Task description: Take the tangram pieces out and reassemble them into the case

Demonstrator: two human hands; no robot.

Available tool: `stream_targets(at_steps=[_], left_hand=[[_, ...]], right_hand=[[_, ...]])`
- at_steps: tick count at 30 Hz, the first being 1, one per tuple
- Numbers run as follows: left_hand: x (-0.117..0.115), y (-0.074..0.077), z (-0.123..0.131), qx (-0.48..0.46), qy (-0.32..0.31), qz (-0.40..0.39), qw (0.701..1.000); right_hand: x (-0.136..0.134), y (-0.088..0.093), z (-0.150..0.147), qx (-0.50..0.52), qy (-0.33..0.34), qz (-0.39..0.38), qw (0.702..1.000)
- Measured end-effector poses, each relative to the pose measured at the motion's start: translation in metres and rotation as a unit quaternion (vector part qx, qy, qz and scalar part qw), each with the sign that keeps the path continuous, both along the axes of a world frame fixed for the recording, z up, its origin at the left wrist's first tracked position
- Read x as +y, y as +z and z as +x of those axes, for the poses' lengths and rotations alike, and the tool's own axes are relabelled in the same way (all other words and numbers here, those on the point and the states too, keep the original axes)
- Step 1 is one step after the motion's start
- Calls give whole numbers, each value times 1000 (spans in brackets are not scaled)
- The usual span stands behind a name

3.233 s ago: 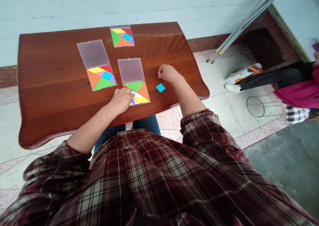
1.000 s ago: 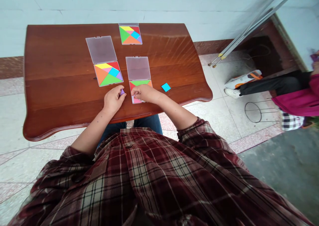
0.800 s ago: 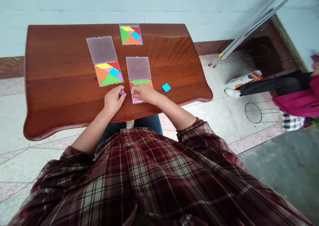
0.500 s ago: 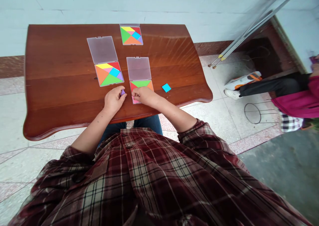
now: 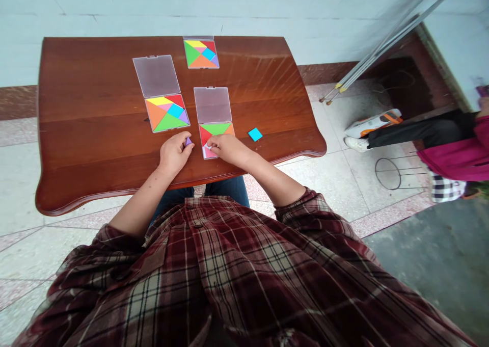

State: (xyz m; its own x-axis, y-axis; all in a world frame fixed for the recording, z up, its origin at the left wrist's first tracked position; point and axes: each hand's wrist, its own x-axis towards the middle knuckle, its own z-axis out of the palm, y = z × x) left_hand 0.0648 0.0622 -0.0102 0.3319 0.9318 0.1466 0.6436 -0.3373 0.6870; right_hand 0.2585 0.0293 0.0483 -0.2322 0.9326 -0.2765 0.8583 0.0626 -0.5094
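Note:
Between the thumb and fingers of my left hand [image 5: 173,154] is a small purple tangram triangle [image 5: 188,141], held just left of the nearest tangram case [image 5: 200,142]. My right hand [image 5: 231,150] reaches over that open case with its fingers bent together. Whatever those fingertips hold, if anything, is hidden. Inside the case I see a green piece [image 5: 217,128], a red piece [image 5: 205,131], part of an orange one and a pink piece [image 5: 210,152]; a pale patch shows by the fingertips. A blue square piece [image 5: 255,134] lies on the table right of my right hand.
Two other open tangram cases with multicoloured pieces lie on the brown table [image 5: 95,117]: the left case [image 5: 168,113] and the far case [image 5: 201,54]. Crutches [image 5: 367,61] lean at the right. A seated person's leg [image 5: 405,134] and a wire stand [image 5: 388,174] are beyond the table.
My right hand has shifted slightly to the right, uncovering a pale patch and more of the pink piece in the case. My left hand stays in place with the purple triangle.

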Motion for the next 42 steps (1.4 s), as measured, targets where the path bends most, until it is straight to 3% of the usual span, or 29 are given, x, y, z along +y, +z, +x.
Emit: stream_targets(at_steps=[5,11,19,23,27,34,42], left_hand=[[0,1,0,2,0,-2,1000],[1,0,0,-4,0,-1,1000],[3,-3,-4,-99,23,-9,995],[2,6,1,-246,52,-92,963],[-4,23,16,-349,39,-150,924],[-10,33,32,-370,74,-228,898],[-8,36,35,-387,50,-261,883]], right_hand=[[-1,-7,-8,-39,33,-7,999],[0,-4,-5,-11,12,-5,1000],[5,6,30,160,-122,50,978],[4,0,32,232,-131,46,963],[6,-8,25,279,-125,25,952],[6,-9,29,286,-119,36,950],[9,-8,30,323,-124,33,938]])
